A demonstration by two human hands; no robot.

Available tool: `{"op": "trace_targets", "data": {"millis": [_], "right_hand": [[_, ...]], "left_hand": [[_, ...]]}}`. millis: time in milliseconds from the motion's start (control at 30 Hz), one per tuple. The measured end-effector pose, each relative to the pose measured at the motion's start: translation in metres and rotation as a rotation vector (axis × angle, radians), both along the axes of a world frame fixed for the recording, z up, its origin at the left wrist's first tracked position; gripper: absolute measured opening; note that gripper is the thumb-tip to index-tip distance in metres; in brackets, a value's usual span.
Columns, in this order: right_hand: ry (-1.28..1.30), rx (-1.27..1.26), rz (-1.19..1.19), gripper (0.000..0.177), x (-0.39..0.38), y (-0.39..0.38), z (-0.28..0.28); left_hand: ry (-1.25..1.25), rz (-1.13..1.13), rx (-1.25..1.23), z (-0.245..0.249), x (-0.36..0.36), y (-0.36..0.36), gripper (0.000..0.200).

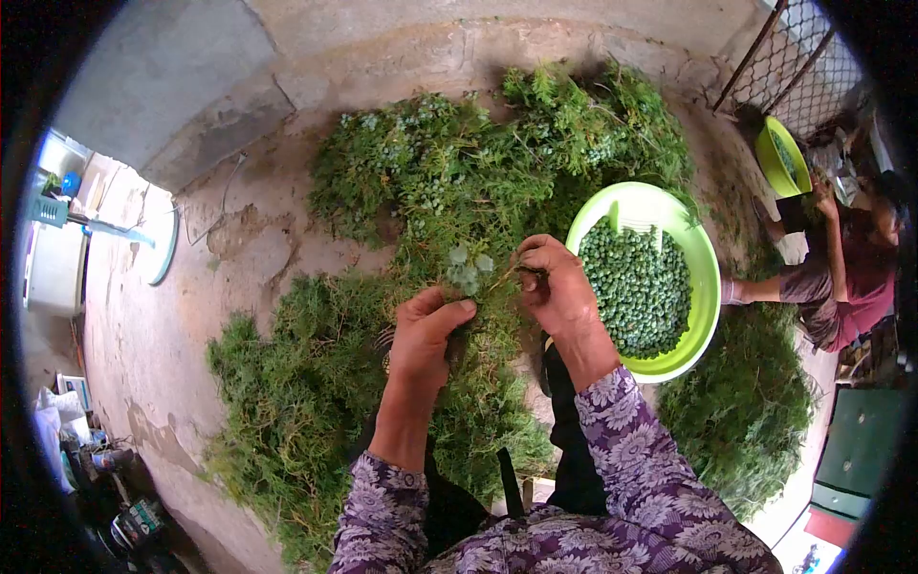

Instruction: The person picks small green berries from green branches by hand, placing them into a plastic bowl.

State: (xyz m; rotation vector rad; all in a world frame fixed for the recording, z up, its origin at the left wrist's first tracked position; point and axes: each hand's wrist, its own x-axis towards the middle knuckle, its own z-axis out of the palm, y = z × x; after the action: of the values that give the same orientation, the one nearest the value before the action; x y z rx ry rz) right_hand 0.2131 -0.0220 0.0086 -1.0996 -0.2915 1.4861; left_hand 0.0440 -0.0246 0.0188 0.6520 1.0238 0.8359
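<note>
In front of me is an evergreen sprig (469,268) with a cluster of pale blue-green cones. My left hand (423,330) is closed at its lower left, thumb pressed against the fingers beside the cones. From the other side, my right hand (559,292) pinches the sprig's thin brownish stem. Just right of that hand stands a lime-green basin (706,287), holding many small green cones (636,287). Beyond my hands lies a heap of cone-bearing branches (430,167). More green branches (296,383) are piled at my left and between my legs.
Another branch pile (741,411) lies right of the basin. At the far right sits a person (851,258) near a second green basin (776,158). A mesh panel (798,72) leans behind. A fan-like stand (164,244) and cluttered items (105,469) line the left.
</note>
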Motion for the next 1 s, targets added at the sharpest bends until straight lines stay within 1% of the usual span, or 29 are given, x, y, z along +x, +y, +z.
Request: {"op": "trace_targets", "data": {"millis": [67,100,167,233,300,333,367,433,467,500,567,600,633,700,733,800,833,900,933,1000], "right_hand": [[0.238,-0.020,-0.085,0.004,0.007,0.002,-0.003],[0.238,-0.021,-0.084,0.004,0.017,0.003,-0.006],[0.482,0.128,-0.246,0.011,0.038,0.003,-0.013],[0.441,0.166,-0.215,0.014,0.028,0.000,0.002],[0.341,0.154,-0.027,0.016,0.010,-0.003,0.015],[0.335,0.189,0.086,0.013,0.008,-0.004,0.014],[0.337,0.188,0.088,0.013,0.005,-0.004,0.013],[0.000,0.107,0.362,0.015,0.001,-0.004,0.011],[-0.152,0.031,0.393,0.022,-0.005,-0.006,0.010],[-0.152,0.030,0.393,0.022,-0.011,-0.007,0.009],[-0.578,0.308,0.375,0.027,-0.022,-0.008,0.005],[-0.640,0.282,0.333,0.029,-0.025,-0.010,0.010],[-0.640,0.280,0.332,0.029,-0.024,-0.010,0.005],[-0.514,0.337,0.340,0.029,-0.025,-0.007,-0.001],[-0.514,0.337,0.339,0.029,-0.023,-0.008,0.004],[-0.742,0.314,0.437,0.023,-0.021,-0.010,0.017],[-0.743,0.314,0.437,0.023,-0.021,-0.011,0.013],[-0.741,0.104,0.360,0.016,-0.022,-0.012,0.004],[-0.742,0.104,0.361,0.016,-0.015,-0.010,0.005],[-0.205,0.010,0.258,0.012,0.006,-0.005,0.009]], "left_hand": [[-0.130,0.063,-0.036,0.005,0.002,-0.002,0.012],[-0.130,0.064,-0.037,0.007,0.000,-0.001,0.012],[-0.043,0.107,-0.062,0.010,-0.006,0.000,0.013],[-0.034,0.088,-0.035,0.007,-0.005,0.001,0.012],[-0.017,0.066,-0.012,0.002,-0.004,0.001,0.011],[0.015,0.063,0.014,0.000,-0.002,0.001,0.009],[0.044,0.061,0.041,-0.003,-0.002,0.000,0.008],[0.068,0.058,0.065,-0.011,-0.002,0.001,0.008],[0.091,0.049,0.088,-0.013,-0.002,0.001,0.007],[0.091,0.049,0.087,-0.011,0.000,0.000,0.007],[0.140,0.035,0.154,-0.007,0.004,-0.002,0.007],[0.141,0.033,0.153,-0.007,0.004,-0.003,0.007],[0.141,0.001,0.158,-0.007,0.003,-0.003,0.008],[0.141,-0.032,0.165,-0.006,0.002,-0.003,0.008],[0.132,-0.031,0.145,-0.006,0.002,-0.003,0.009],[0.123,-0.031,0.126,-0.006,0.002,-0.003,0.010],[0.108,-0.035,0.120,-0.005,0.002,-0.002,0.011],[0.092,-0.039,0.115,-0.002,0.000,-0.002,0.011],[0.124,-0.042,0.095,0.002,-0.002,-0.002,0.012],[0.153,-0.045,0.078,0.005,-0.005,-0.001,0.012]]}}
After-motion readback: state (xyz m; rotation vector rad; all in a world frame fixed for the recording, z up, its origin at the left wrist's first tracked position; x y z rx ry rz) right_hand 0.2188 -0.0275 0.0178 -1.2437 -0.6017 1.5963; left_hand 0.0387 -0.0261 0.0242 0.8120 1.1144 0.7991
